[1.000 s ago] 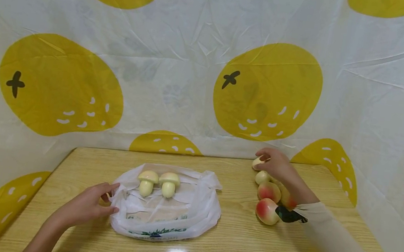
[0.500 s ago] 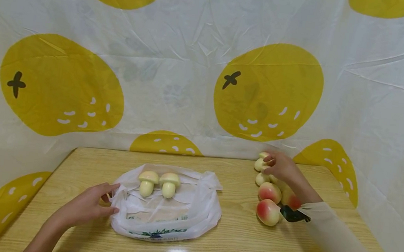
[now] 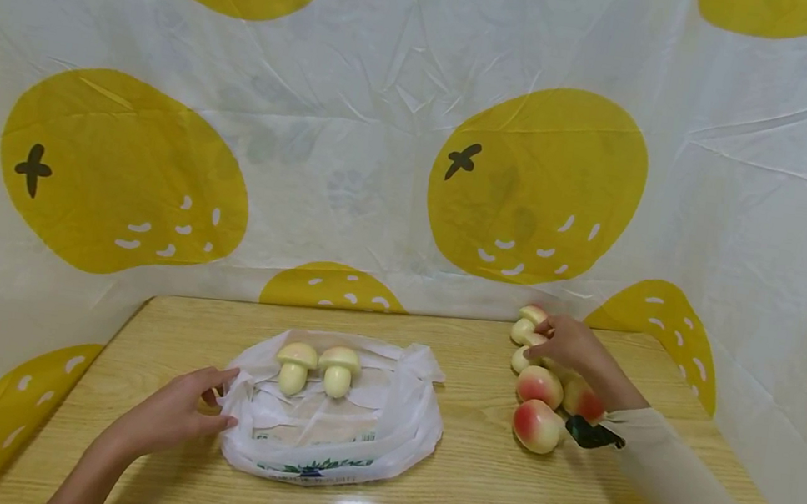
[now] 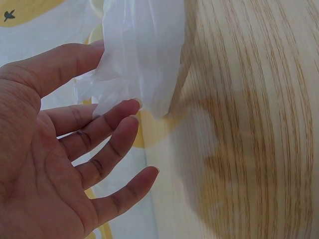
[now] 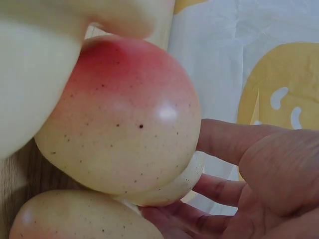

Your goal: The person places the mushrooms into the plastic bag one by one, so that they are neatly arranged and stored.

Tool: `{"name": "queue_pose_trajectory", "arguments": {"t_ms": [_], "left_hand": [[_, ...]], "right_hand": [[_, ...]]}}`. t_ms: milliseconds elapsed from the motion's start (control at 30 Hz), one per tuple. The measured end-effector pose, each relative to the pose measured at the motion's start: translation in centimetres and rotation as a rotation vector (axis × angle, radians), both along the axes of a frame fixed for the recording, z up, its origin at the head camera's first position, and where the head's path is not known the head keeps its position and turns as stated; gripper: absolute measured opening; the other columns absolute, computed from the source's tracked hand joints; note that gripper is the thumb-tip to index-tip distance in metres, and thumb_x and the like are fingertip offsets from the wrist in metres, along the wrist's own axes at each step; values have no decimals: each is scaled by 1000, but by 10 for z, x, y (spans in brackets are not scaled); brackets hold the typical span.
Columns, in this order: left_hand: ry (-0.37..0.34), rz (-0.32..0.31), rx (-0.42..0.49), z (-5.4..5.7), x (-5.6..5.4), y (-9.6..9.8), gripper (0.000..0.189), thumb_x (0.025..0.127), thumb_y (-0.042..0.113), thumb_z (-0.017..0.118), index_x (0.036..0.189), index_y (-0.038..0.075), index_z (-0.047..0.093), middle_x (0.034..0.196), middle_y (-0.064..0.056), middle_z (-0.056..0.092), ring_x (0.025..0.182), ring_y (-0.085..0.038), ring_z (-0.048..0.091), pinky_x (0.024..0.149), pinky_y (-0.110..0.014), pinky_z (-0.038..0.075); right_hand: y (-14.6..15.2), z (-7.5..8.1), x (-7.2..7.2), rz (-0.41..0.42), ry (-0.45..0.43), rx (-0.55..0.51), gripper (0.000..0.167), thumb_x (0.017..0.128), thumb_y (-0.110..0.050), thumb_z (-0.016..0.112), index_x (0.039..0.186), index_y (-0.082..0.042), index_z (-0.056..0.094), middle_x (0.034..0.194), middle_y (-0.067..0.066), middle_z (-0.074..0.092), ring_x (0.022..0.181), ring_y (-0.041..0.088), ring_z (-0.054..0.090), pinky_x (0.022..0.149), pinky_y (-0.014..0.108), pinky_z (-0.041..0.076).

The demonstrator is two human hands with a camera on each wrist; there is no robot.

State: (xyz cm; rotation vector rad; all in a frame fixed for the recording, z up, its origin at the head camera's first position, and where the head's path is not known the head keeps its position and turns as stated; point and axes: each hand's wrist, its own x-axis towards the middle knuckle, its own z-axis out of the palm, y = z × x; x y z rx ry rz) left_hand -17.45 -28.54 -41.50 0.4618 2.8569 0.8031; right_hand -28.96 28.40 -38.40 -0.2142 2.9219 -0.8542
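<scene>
In the head view, a white plastic bag (image 3: 413, 421) lies spread on the table, with two toy mushrooms (image 3: 294, 369) side by side on it. My left hand (image 3: 165, 408) touches the bag's left edge, thumb and fingers apart; in the left wrist view its fingers are loosely bent against the thin plastic. At the table's far right, my right hand (image 3: 572, 353) pinches a toy mushroom (image 3: 522, 359) between thumb and fingers. Another mushroom (image 3: 526, 328) lies just behind it. In the right wrist view, a speckled red-and-cream piece (image 5: 124, 119) hides part of the held mushroom.
Nearer than the right hand lie rounded red-and-cream pieces (image 3: 535, 426) like peaches, and a yellow-red one (image 3: 582, 398) is partly under the wrist. The wooden table (image 3: 464, 495) meets a hanging white cloth (image 3: 350, 195) with yellow fruit prints at its back edge.
My right hand has left the farthest mushroom and come toward me onto the one in front of it. The left hand and bag have stayed put.
</scene>
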Motion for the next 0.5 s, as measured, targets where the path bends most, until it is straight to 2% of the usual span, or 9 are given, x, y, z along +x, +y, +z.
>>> {"name": "queue_pose_trajectory", "arguments": {"t_ms": [267,500], "left_hand": [[-13,5,10,1,1,1,77,85,33,83,142,-8,52,102,3,61,93,-14,57,76,-28,51],[-3,-16,19,1,1,0,77,85,31,83,142,-10,52,102,3,61,93,-14,57,75,-29,51]], "right_hand": [[5,1,2,31,-82,46,68,85,-31,83,128,14,56,113,24,63,93,33,57,83,44,48],[5,3,3,59,-83,52,65,84,-31,82,127,12,58,116,24,63,96,34,57,87,46,47]]}}
